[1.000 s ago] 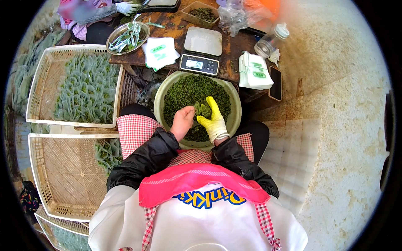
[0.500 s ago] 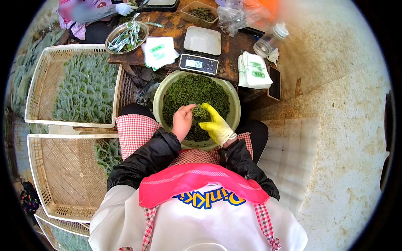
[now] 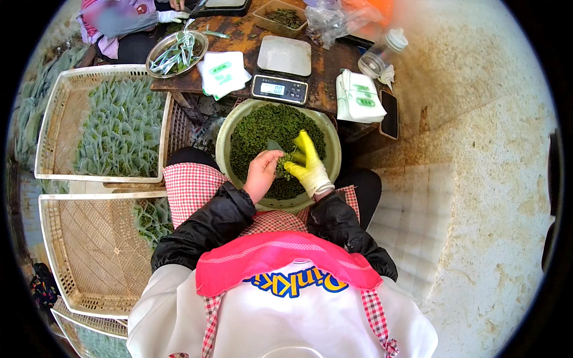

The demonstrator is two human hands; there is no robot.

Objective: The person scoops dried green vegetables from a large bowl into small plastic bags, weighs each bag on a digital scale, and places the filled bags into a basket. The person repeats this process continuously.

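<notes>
A pale green bowl [image 3: 220, 142] sits on my lap, filled with small dark green plant bits [image 3: 259, 125]. My bare left hand [image 3: 261, 174] is over the near side of the bowl and holds a small clear bag [image 3: 273, 146] by its mouth. My right hand [image 3: 307, 165], in a yellow glove, presses against the left one. Its thumb and fingers pinch a clump of the green bits at the bag's opening.
Beyond the bowl, a wooden table [image 3: 325, 65] carries a digital scale [image 3: 279, 88], two stacks of white bags [image 3: 224, 73] [image 3: 358, 98], a phone [image 3: 389, 113], a jar [image 3: 382, 56] and a metal plate [image 3: 177, 52]. Left are a crate of filled bags [image 3: 101, 125] and an empty crate [image 3: 89, 250]. Another person [image 3: 119, 18] sits top left.
My gloved right hand dipped to the right in the bowl, then came back up against my left hand with green bits. The left hand stayed nearly still.
</notes>
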